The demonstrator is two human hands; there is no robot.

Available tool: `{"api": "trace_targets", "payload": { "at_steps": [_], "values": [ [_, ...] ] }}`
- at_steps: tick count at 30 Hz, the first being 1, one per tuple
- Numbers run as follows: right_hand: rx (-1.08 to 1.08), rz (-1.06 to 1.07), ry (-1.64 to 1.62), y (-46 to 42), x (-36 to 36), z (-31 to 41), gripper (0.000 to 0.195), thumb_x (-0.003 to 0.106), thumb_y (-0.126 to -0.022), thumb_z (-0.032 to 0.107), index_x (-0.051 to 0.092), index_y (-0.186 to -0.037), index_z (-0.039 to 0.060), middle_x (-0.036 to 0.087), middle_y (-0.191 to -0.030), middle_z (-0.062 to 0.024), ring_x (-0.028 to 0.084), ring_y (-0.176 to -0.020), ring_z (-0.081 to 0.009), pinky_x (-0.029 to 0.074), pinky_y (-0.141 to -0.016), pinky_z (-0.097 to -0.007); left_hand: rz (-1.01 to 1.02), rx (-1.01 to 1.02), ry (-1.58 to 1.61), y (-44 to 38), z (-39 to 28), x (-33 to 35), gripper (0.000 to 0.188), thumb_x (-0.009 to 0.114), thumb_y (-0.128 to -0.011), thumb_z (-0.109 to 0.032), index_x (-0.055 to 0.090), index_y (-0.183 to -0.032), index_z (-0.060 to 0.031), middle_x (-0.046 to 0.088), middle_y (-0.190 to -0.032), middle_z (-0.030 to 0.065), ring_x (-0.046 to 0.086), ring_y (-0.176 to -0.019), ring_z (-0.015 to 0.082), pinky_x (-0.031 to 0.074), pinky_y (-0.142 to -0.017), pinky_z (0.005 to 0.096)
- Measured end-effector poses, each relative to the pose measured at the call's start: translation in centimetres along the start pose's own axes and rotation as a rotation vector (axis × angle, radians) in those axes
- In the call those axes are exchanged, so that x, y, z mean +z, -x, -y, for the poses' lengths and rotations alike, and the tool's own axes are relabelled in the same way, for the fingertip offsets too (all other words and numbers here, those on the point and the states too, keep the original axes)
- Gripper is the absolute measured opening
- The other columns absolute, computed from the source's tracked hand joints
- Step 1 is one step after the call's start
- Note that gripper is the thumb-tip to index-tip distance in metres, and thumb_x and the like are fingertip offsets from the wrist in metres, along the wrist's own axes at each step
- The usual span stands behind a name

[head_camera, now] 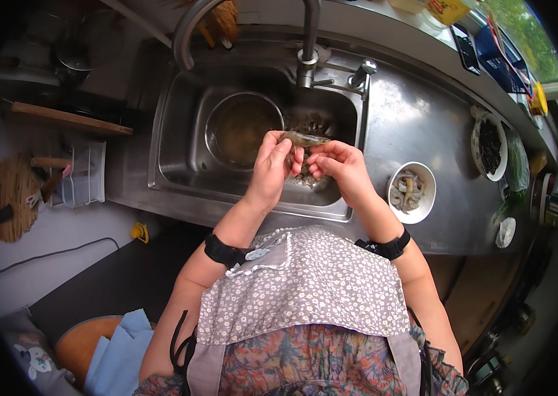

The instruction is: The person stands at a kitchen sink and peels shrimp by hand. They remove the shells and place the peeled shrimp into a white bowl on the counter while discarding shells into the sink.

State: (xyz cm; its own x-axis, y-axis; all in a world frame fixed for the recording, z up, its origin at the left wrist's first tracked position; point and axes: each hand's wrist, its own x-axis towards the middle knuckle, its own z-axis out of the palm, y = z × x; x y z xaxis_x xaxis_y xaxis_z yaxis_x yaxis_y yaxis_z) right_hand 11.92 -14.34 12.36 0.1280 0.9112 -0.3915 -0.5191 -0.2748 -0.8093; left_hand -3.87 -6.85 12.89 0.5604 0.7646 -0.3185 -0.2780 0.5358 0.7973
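Observation:
A raw grey shrimp [304, 139] lies across the fingers of my left hand [270, 168], which grips it over the sink. My right hand [346, 167] is at the shrimp's right end, thumb and fingers drawn together against it; the exact contact is partly hidden. Under the hands is a stainless steel sink [180, 163]. In it sits a round metal basin [208, 129] of cloudy water, with a heap of shrimp shells and scraps [316, 123] to its right. To the right, a white bowl [431, 202] on the counter contains several peeled shrimp [409, 190].
A curved faucet [308, 29] rises behind the sink. Along the steel counter [450, 143] stand an oval dish [503, 166] of dark food and a bag of greens [516, 161]. A wooden board [71, 119] and a clear plastic rack [83, 173] are left.

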Motion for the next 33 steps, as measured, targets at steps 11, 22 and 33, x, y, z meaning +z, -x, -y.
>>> {"api": "trace_targets", "payload": {
  "at_steps": [11,22,33],
  "values": [
    [0.072,-0.054,-0.108,1.5,-1.3,0.2,0.014,0.069,-0.09,0.017,0.066,-0.092,0.0044,0.062,-0.075,-0.0001,0.052,-0.061,-0.0039,0.038,-0.052,-0.0161,0.197,-0.174,-0.367,2.5,1.1,1.4,0.022,0.044,-0.101,-0.02,0.051,-0.114,-0.0039,0.058,-0.078,0.0019,0.052,-0.061,0.0071,0.041,-0.054,0.0204],
    [0.061,-0.103,0.005,2.6,-1.2,0.4,0.015,0.069,-0.09,0.017,0.064,-0.085,0.0044,0.061,-0.069,-0.0009,0.05,-0.055,-0.004,0.034,-0.045,-0.0161,0.0,0.788,-1.41,3.6,-0.3,4.5,0.012,0.065,-0.079,-0.018,0.069,-0.088,-0.0098,0.068,-0.081,0.0077,0.066,-0.07,0.0283,0.054,-0.061,0.0376],
    [-0.064,-0.174,0.15,2.1,-0.2,1.1,0.013,0.07,-0.088,0.016,0.067,-0.085,0.0033,0.061,-0.069,0.0008,0.05,-0.055,-0.004,0.038,-0.049,-0.0184,0.09,0.584,-1.323,1.1,-1.0,3.4,0.013,0.063,-0.081,-0.011,0.071,-0.09,-0.0051,0.068,-0.074,0.0125,0.067,-0.064,0.0241,0.053,-0.06,0.0329]
  ]
}}
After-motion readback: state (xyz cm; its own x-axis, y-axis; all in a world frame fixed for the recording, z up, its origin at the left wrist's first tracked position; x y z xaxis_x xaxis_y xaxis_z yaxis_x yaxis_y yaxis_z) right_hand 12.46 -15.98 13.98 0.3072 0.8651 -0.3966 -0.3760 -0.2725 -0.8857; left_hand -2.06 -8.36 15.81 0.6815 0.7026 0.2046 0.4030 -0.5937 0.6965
